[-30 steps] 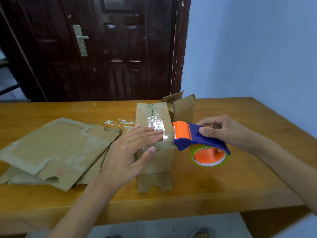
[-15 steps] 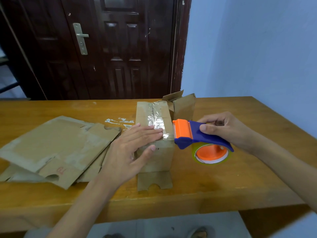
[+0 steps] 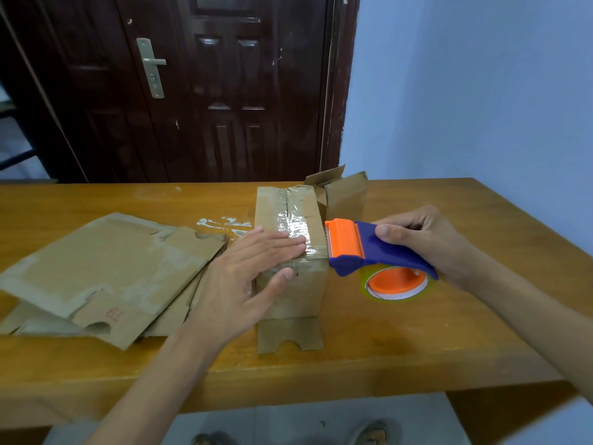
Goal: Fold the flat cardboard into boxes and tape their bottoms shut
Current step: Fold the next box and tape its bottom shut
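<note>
The folded box stands on the wooden table with its bottom turned up, so that the seam of the two flaps faces the person and can be taped from above. A strip of clear tape already runs along this seam toward the near edge.

The left hand lies flat on the top of the box, fingers straight and together over the tape, and the thumb rests against the near side wall. I think it presses the tape down and also keeps the light box from sliding while the other hand pulls.

The right hand grasps the blue handle of the tape dispenser, fingers curled around it. The orange head with the toothed blade sits at the right upper edge of the box, and the roll hangs lower, beside the box wall. This angle is probably chosen to cut the tape at the edge, though I cannot tell if the tape is cut already, because the clear film is hard to see there.

One flap lies flat on the table in front of the box. To the left, the flat cardboard sheets wait in a loose pile, within easy reach of the left hand. Some tape scraps are stuck to the table behind them.
</note>
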